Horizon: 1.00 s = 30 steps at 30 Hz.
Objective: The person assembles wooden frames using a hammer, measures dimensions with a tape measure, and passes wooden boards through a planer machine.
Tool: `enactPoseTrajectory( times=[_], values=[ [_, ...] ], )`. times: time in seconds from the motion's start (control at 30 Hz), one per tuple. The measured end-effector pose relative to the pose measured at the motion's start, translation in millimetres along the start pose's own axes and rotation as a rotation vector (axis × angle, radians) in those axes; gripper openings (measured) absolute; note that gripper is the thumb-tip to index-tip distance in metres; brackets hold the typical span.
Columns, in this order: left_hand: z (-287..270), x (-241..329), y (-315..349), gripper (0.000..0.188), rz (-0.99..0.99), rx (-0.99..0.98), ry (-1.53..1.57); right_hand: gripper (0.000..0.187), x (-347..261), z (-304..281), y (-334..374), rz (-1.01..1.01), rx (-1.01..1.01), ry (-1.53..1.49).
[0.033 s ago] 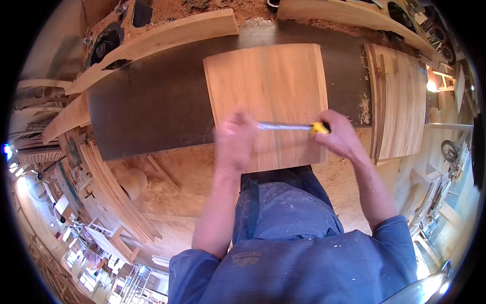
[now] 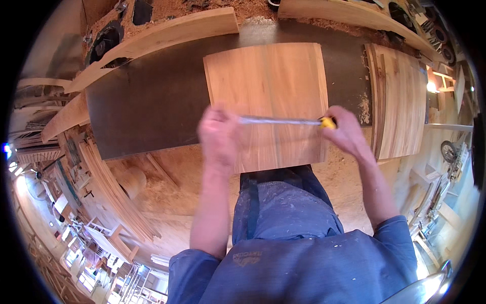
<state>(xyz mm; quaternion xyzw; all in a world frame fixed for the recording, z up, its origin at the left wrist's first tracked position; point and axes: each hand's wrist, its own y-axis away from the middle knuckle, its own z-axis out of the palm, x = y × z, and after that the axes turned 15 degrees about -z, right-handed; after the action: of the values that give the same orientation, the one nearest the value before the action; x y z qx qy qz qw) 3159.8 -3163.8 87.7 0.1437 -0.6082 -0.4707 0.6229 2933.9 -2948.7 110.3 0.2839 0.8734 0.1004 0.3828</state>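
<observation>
A yellow and black tape measure (image 2: 328, 122) is gripped in my right hand (image 2: 348, 134), at the right edge of a wooden panel (image 2: 268, 76). Its pale blade (image 2: 281, 121) stretches leftward across the panel. My left hand (image 2: 218, 134), smeared by motion, is closed at the blade's far end, by the panel's left edge; its fingertips are not sharp. The panel lies on a dark machine table (image 2: 147, 101), with its near edge jutting out over the table front toward my body.
Stacked wooden panels (image 2: 402, 101) stand at the right end of the table. Two long boards, a left one (image 2: 172, 34) and a right one (image 2: 349, 16), run along the back, with sawdust (image 2: 177, 7) behind. Long wooden strips (image 2: 114, 187) lie at the lower left.
My left hand has moved left, and more blade now shows between the hands. My right hand has shifted slightly up and right with the tape measure. The panel stays in place.
</observation>
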Motion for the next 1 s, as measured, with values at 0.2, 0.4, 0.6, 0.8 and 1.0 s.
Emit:
enactPoseTrajectory(
  times=[0.2,0.4,0.6,0.8,1.0],
  values=[
    [-128.1,42.3,-59.0,0.063,0.233,0.389,0.26,0.022,83.6,-46.9,-12.4,-0.255,0.28,0.159],
    [-99.1,26.6,-55.9,0.076,0.199,0.615,0.289,0.013,82.3,-31.0,-39.3,-0.178,0.301,0.179],
    [-57.2,-104.1,15.7,0.055,0.056,0.611,-0.278,0.013,81.9,-29.4,-43.4,-0.185,0.276,0.239],
    [-17.8,-169.0,62.4,0.035,-0.125,0.389,0.048,0.013,68.8,-32.2,-51.2,-0.262,0.213,0.276],
    [-0.1,-186.4,73.8,0.024,-0.143,0.361,0.16,0.017,43.4,-44.0,-63.7,-0.342,0.055,0.35]
  ],
)
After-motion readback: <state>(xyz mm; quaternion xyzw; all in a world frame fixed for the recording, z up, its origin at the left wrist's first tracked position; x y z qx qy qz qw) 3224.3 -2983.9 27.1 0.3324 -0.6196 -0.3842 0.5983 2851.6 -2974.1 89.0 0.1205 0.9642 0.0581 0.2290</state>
